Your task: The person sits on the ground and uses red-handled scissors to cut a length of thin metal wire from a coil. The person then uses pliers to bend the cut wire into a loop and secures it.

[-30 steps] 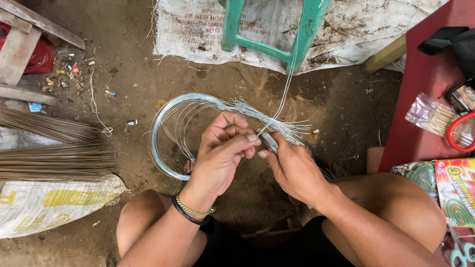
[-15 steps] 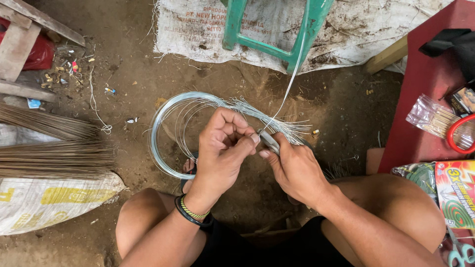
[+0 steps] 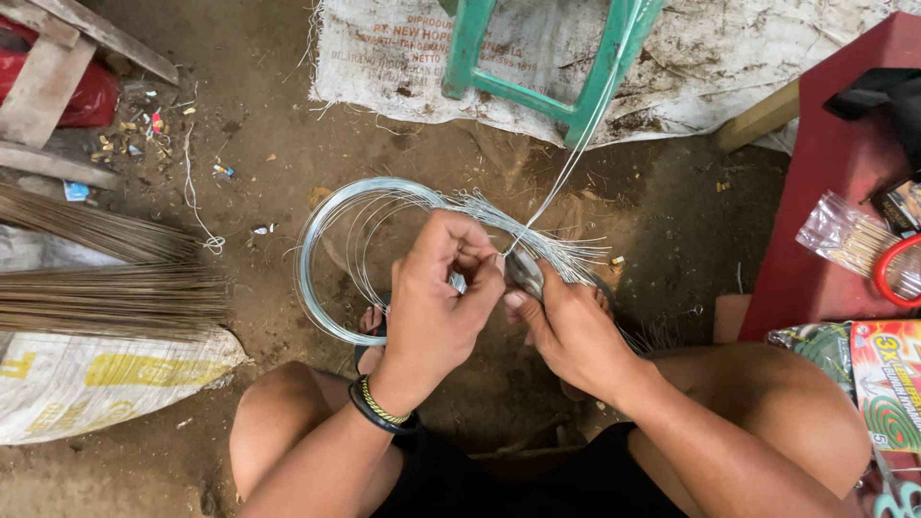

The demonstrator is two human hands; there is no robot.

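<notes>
Wire coil hangs over the dirt floor, pinched by my left hand. My right hand grips small pliers at the strand ends.

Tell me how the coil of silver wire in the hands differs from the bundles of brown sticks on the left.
The coil of thin silver wire is bent into a round loop; the bundles of thin brown sticks run straight. The wire is shiny metal held between the left hand and right hand; the sticks are dull and lie untouched, partly on a white sack. Both are many thin strands gathered together.
</notes>
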